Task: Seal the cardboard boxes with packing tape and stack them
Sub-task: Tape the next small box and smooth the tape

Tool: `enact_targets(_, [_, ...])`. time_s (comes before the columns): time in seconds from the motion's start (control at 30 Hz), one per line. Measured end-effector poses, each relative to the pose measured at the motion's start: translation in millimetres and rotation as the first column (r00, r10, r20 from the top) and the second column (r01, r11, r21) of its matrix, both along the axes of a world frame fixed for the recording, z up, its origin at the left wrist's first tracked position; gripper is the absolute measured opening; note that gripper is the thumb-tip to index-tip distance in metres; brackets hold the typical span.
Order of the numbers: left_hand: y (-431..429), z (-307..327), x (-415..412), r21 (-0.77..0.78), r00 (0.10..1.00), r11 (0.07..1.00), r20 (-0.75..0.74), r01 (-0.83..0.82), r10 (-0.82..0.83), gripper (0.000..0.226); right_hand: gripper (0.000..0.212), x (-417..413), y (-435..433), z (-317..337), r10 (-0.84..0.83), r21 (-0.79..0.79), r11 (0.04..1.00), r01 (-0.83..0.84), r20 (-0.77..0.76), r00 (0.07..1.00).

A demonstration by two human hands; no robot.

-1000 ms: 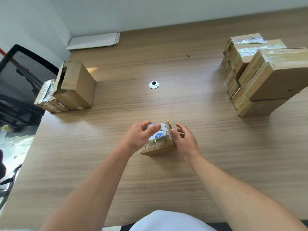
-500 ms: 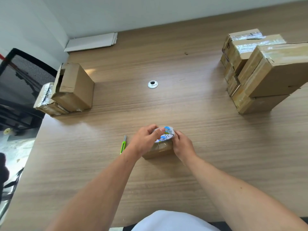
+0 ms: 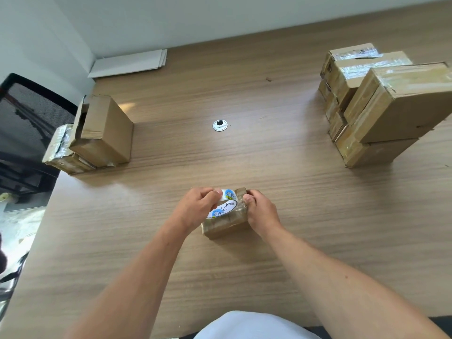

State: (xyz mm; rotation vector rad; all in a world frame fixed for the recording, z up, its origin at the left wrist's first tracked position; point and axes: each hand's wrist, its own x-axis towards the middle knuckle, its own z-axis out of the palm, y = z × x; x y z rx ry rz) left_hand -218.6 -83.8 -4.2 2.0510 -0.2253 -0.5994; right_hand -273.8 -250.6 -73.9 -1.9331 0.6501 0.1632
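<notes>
Squarely at centre frame, a small brown cardboard box (image 3: 223, 226), already banded in glossy tape, sits on a pale wood-grain table (image 3: 318, 228). The person's left hand (image 3: 198, 209) curls its fingers over a roll of clear packing tape with a blue-and-white label (image 3: 226, 204), holding it tilted on the box's top. The right hand (image 3: 263, 212) grips the box's right end, thumb pressed on the lid just beside the roll. At upper right stands a stack of taped brown cartons (image 3: 391, 111); at middle left, a brown carton with a loose flap (image 3: 107, 128). Between them, a round silver cable grommet (image 3: 220, 125) is set in the tabletop.
</notes>
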Motion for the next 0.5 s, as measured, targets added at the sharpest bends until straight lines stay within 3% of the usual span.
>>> enact_targets(0.2, [-4, 0, -4, -0.024, 1.000, 1.000, -0.015, -0.014, 0.014, 0.038, 0.052, 13, 9, 4, -0.031, 0.154, 0.987, 0.045, -0.089, 0.996])
enact_targets(0.33, [-2, -6, -10, -0.050, 1.000, 0.999, -0.031, 0.000, -0.001, 0.042, 0.039, 6, 14, -6, -0.065, 0.201, 0.976, 0.083, -0.092, 0.994])
enact_targets(0.5, [-5, -14, -17, -0.154, 0.999, 0.987, -0.023, -0.052, 0.049, 0.058, 0.030, 6, 13, -4, -0.053, 0.149, 0.987, 0.063, -0.068, 0.996])
